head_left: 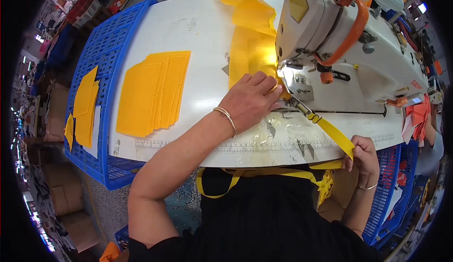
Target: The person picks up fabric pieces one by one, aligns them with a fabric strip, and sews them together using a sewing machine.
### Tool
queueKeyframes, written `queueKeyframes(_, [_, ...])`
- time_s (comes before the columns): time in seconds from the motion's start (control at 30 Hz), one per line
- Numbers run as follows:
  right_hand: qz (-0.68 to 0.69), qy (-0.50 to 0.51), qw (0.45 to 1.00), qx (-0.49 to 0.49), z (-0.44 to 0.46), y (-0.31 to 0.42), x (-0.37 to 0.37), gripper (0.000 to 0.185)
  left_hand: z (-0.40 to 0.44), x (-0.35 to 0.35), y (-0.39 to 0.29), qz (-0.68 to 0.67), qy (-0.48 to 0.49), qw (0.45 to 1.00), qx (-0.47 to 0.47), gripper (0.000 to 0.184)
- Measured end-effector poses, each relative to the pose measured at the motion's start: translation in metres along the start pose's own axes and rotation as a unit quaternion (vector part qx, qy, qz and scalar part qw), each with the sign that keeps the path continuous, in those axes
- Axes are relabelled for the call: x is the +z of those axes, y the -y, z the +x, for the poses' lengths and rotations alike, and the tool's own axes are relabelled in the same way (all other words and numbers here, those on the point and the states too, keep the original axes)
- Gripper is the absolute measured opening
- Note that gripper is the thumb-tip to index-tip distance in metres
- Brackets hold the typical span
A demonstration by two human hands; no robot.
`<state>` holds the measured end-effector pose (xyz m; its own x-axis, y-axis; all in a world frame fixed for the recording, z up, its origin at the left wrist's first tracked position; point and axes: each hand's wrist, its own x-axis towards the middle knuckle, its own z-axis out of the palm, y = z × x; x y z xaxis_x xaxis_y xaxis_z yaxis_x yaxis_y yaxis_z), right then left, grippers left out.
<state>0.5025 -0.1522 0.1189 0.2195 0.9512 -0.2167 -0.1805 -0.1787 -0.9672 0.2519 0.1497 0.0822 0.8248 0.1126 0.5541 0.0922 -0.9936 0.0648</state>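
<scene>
My left hand is closed on the near end of a yellow mesh-like fabric piece, right beside the lit needle area of a white sewing machine. The fabric runs away from me along the machine's left side, its far end crumpled. Between finger and thumb, my right hand pinches a yellow binding tape. That tape runs up into a metal folder in front of the needle. More tape hangs below the table edge across my lap. The needle tip itself is hard to make out.
A fanned stack of yellow fabric pieces lies on the white table. Left of it, a blue plastic crate carries more yellow pieces. Another blue crate stands at right, near red fabric and another person's arm.
</scene>
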Motion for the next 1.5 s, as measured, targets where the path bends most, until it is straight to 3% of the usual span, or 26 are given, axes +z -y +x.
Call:
queueKeyframes(0.77, [-0.011,-0.015,0.999,0.033,0.007,0.014,0.012,0.026,0.002,0.004,0.010,-0.003,0.003,0.999,-0.048,0.038])
queueKeyframes(0.9, [-0.257,-0.067,0.963,-0.048,0.027,0.039,0.018,0.020,0.003,0.004,0.013,-0.028,0.032,0.997,-0.059,0.033])
queueKeyframes(1.07, [-0.367,-0.091,0.924,-0.054,0.103,0.087,0.028,0.023,0.011,0.001,0.035,-0.117,0.033,0.985,-0.123,0.027])
queueKeyframes(1.13, [-0.470,-0.170,0.866,0.027,0.142,0.096,0.022,0.025,0.037,-0.021,0.048,-0.210,0.109,0.946,-0.220,0.022])
queueKeyframes(1.17, [-0.539,-0.153,0.814,0.152,0.172,0.095,-0.006,0.041,0.047,-0.020,0.055,-0.206,0.108,0.948,-0.219,0.022])
queueKeyframes(1.2, [-0.105,-0.241,0.963,0.054,0.199,0.083,-0.039,0.050,0.060,-0.018,0.061,-0.282,0.040,0.924,-0.255,0.024])
queueKeyframes(1.23, [0.356,-0.269,0.893,-0.055,0.226,0.066,-0.071,0.060,0.070,-0.015,0.064,-0.355,-0.028,0.889,-0.286,0.027])
queueKeyframes(1.27, [0.270,-0.138,0.947,-0.107,0.263,0.046,-0.100,0.066,0.075,-0.005,0.067,-0.349,-0.030,0.894,-0.280,0.027])
queueKeyframes(1.3, [0.175,-0.006,0.972,-0.156,0.286,0.034,-0.118,0.073,0.076,0.017,0.074,-0.350,-0.089,0.876,-0.318,0.029])
queueKeyframes(1.33, [0.339,-0.087,0.931,-0.103,0.272,0.074,-0.016,0.066,0.076,0.038,0.081,-0.350,-0.148,0.854,-0.354,0.030])
queueKeyframes(1.4, [0.309,-0.076,0.943,-0.100,0.278,0.070,-0.010,0.063,0.076,0.072,0.094,-0.350,-0.262,0.794,-0.423,0.034])
queueKeyframes(1.5, [0.208,-0.049,0.975,-0.063,0.288,0.066,-0.018,0.053,0.073,0.045,0.087,-0.398,-0.202,0.773,-0.451,0.035])
